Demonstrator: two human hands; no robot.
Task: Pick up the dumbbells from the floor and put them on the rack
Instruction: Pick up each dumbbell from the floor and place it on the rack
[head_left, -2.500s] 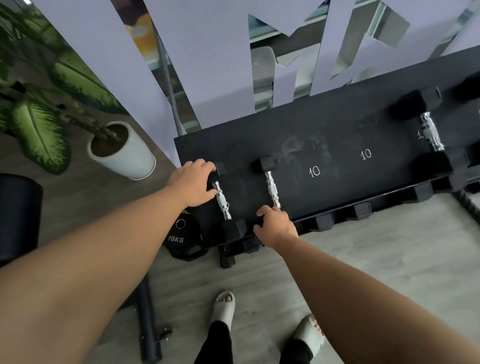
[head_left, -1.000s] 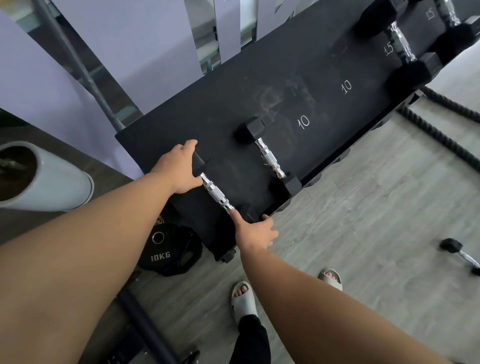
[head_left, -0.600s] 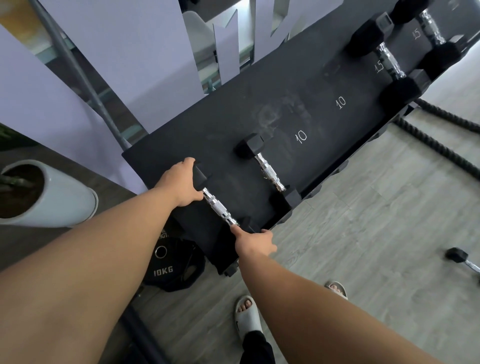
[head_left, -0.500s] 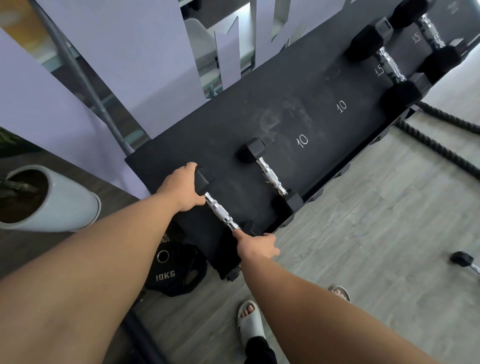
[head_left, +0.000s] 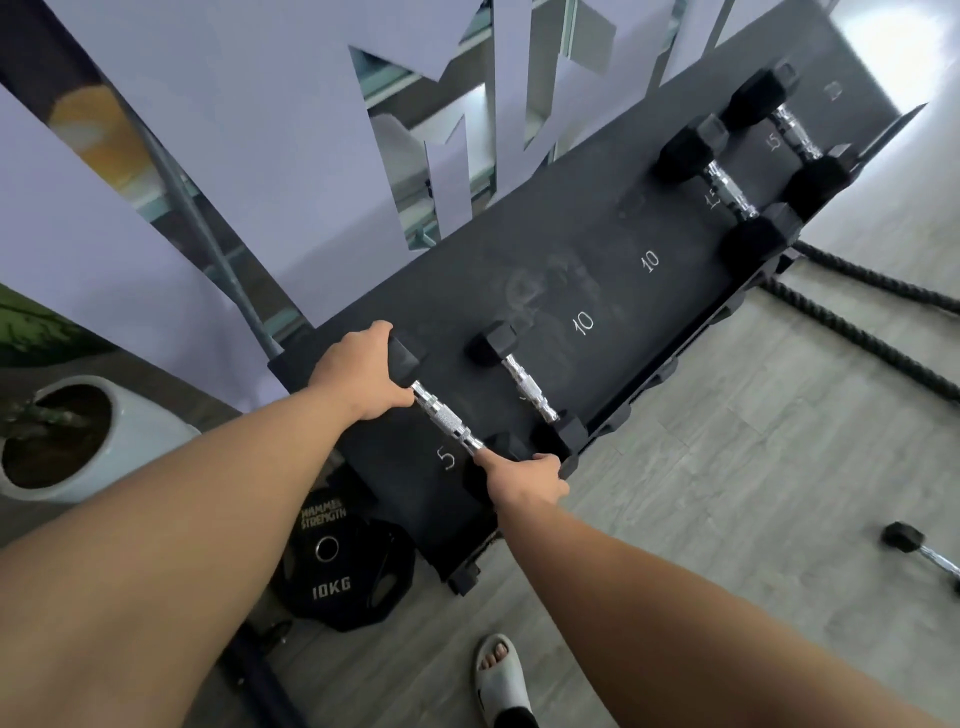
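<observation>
A small dumbbell (head_left: 445, 422) with a chrome handle lies at the left end of the black rack (head_left: 613, 291), beside a chalked "5". My left hand (head_left: 363, 376) wraps its far black head. My right hand (head_left: 524, 480) covers its near head at the rack's front edge. A second small dumbbell (head_left: 527, 387) rests just to the right of it. Two larger dumbbells (head_left: 727, 189) sit at the rack's far right end. Another dumbbell (head_left: 919, 553) lies on the floor at the right edge of the view.
A 10 kg weight plate (head_left: 337, 566) leans on the floor under the rack's left end. A white plant pot (head_left: 124, 441) stands to the left. Thick black ropes (head_left: 857, 322) run over the floor at right. My sandalled foot (head_left: 501, 675) is below.
My right hand has shifted from the second dumbbell's near head to the left dumbbell's near head. My view has swung left and down; both hands have stayed on the left dumbbell over the last second.
</observation>
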